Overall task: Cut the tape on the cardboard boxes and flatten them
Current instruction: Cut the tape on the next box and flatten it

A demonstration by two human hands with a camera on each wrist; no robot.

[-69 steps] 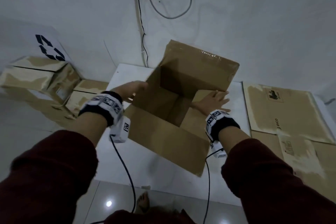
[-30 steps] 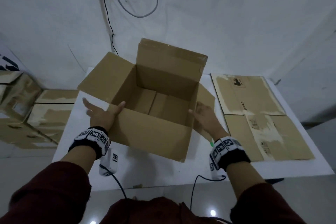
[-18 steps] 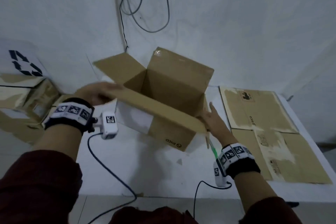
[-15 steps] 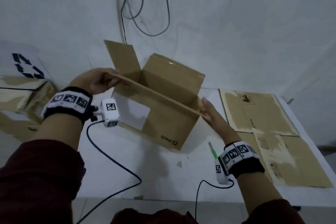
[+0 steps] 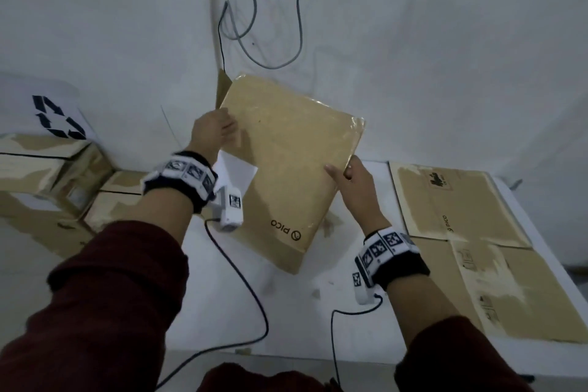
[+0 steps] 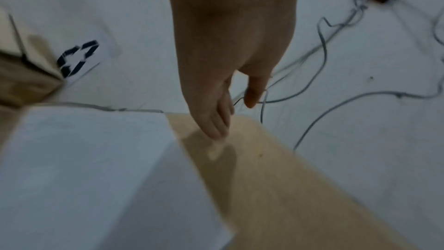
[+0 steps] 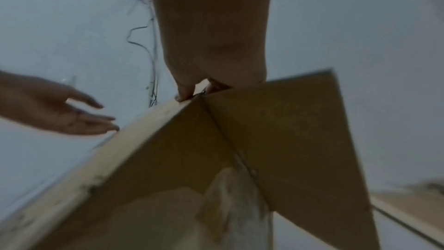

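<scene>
Cardboard box (image 5: 286, 165), collapsed nearly flat with a white label (image 5: 237, 173) on its face, stands tilted above the white table (image 5: 286, 312). At its 3 o'clock edge the right hand (image 5: 353, 183) pinches the fold between thumb and fingers. At 9 o'clock the left hand (image 5: 213, 132) lies with straight fingers against the panel, gripping nothing. Flattened boxes (image 5: 461, 232) lie at 3 o'clock on the table; unflattened boxes (image 5: 47, 181) stack at 9 o'clock

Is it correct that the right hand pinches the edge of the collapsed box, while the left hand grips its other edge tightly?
Not quite. The right hand does pinch the collapsed box, but the left hand is open, its straight fingers only touching the cardboard, as the left wrist view shows.
</scene>
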